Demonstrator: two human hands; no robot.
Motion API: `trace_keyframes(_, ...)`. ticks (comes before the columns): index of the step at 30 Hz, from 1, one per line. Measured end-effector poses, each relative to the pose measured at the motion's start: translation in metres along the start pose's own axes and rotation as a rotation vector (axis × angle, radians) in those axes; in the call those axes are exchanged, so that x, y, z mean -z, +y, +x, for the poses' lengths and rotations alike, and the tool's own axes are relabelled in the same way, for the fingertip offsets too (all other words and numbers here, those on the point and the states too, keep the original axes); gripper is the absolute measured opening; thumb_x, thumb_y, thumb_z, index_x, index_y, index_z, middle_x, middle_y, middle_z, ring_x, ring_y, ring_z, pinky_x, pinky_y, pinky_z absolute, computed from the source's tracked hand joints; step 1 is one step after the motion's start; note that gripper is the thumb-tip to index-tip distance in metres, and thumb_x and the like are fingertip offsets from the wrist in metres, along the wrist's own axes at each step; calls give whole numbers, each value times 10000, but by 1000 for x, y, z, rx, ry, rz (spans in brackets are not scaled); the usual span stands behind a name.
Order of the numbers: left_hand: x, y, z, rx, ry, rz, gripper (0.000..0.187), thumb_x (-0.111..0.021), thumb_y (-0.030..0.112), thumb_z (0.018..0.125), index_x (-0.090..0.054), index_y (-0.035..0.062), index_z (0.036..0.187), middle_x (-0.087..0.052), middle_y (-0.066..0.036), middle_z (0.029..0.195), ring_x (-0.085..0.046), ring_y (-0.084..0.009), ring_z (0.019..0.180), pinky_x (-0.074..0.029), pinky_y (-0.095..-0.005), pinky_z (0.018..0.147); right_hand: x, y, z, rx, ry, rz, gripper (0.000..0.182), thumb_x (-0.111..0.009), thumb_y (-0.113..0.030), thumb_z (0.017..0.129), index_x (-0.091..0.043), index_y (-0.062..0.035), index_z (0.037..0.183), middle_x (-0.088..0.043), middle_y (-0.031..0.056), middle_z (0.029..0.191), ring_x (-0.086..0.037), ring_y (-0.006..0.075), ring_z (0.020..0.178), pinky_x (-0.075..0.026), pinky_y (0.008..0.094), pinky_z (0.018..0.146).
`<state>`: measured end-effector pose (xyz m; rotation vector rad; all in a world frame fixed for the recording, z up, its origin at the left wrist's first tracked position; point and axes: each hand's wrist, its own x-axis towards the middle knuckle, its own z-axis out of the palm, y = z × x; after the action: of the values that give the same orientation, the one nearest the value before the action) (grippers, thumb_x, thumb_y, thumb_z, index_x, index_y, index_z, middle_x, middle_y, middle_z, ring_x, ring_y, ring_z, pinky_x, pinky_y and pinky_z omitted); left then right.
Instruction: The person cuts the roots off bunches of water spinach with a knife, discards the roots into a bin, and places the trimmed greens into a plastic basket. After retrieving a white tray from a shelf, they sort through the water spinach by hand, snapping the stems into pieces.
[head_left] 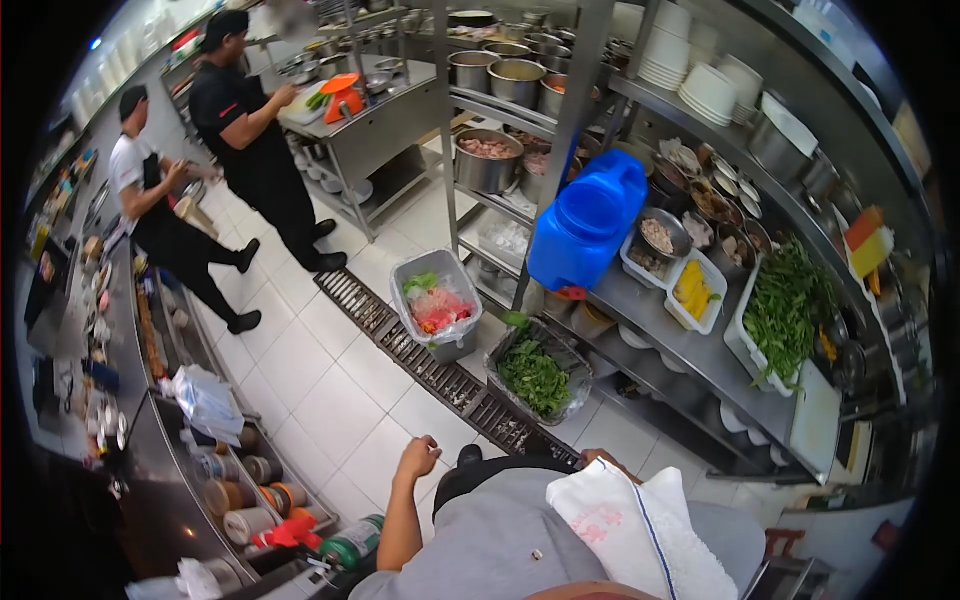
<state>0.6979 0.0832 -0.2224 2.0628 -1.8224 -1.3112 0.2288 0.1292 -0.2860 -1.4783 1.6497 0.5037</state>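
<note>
My left hand hangs over the white tiled floor with its fingers curled in; whether anything is inside them is too small to make out. My right hand is low at my other side, partly hidden behind a white towel that lies over my grey shirt. Ahead of my hands are a lined bin with red and green scraps and a black-lined crate of leafy greens.
Right: a steel shelf bears a blue jug, yellow strips and greens. A floor drain grate crosses ahead. Two people in black aprons stand upper left. Jars and a green gas cylinder are at left.
</note>
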Motion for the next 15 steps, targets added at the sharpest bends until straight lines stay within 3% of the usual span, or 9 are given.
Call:
trace_keyframes(3, 45, -26, 38, -78, 31, 133, 240, -683, 257, 834, -677, 40, 936, -652, -245, 997, -629, -402, 959, -515, -466, 846, -83, 1, -7, -9, 74, 221, 378, -621, -228, 819, -654, -111, 1178, -655, 209, 1156, -628, 391, 1072, -496, 469, 917)
trace_keyframes(4, 59, -22, 47, -88, 45, 152, 232, -681, 255, 835, -676, 41, 924, -654, -245, 995, -627, -410, 954, -515, -469, 840, -123, 14, 2, -8, 202, 172, 385, -616, -242, 825, -652, -105, 1183, -652, 206, 1166, -631, 393, 1065, -499, 467, 921)
trace_keyframes(6, 75, -11, 62, -195, 25, 244, 199, -647, 217, 841, -672, 33, 912, -659, -247, 938, -629, -414, 928, -513, -486, 811, -117, -19, -60, -210, 184, 389, 370, -608, -223, 818, -655, -97, 1163, -653, 209, 1162, -630, 392, 1068, -505, 470, 914)
trace_keyframes(7, 76, -7, 73, -242, 56, 293, 186, -624, 195, 842, -664, 23, 902, -657, -248, 908, -631, -416, 912, -510, -495, 792, -136, -14, -57, -170, 179, 334, 357, -605, -208, 809, -658, -96, 1144, -655, 209, 1156, -630, 393, 1066, -508, 473, 905)
trace_keyframes(9, 61, 13, 97, -403, 39, 358, 167, -572, 148, 844, -637, -5, 824, -654, -251, 824, -637, -425, 845, -502, -518, 722, -180, -7, -77, -193, 181, 343, 371, -572, -188, 813, -642, -84, 1162, -653, 211, 1157, -626, 389, 1071, -507, 479, 899)
trace_keyframes(10, 47, 23, 104, -415, 16, 391, 230, -583, 198, 844, -672, -11, 808, -662, -256, 810, -653, -413, 795, -508, -487, 701, -184, -12, -94, -246, 188, 401, 398, -543, -183, 824, -624, -75, 1198, -649, 213, 1165, -622, 384, 1078, -504, 482, 902)
trace_keyframes(11, 26, 20, 123, -657, 11, 501, 201, -580, 157, 839, -652, -13, 760, -666, -234, 766, -652, -426, 747, -512, -510, 674, -178, -26, -126, -312, 212, 456, 377, -524, -145, 810, -627, -72, 1166, -661, 214, 1111, -622, 391, 1074, -503, 495, 890)
trace_keyframes(12, 7, 39, 121, -711, -92, 383, 196, -594, 168, 832, -671, -3, 777, -670, -229, 762, -664, -416, 754, -516, -509, 688, -191, -30, -143, -395, 322, 602, 372, -531, -144, 808, -626, -75, 1161, -658, 230, 1091, -632, 410, 1041, -509, 505, 871)
trace_keyframes(15, -68, 72, 126, -943, -422, 521, 195, -612, 178, 806, -689, 18, 888, -684, -234, 835, -667, -412, 806, -523, -495, 730, -225, -47, -203, -625, 400, 829, 378, -528, -132, 813, -616, -70, 1176, -649, 244, 1101, -629, 411, 1047, -515, 510, 858)
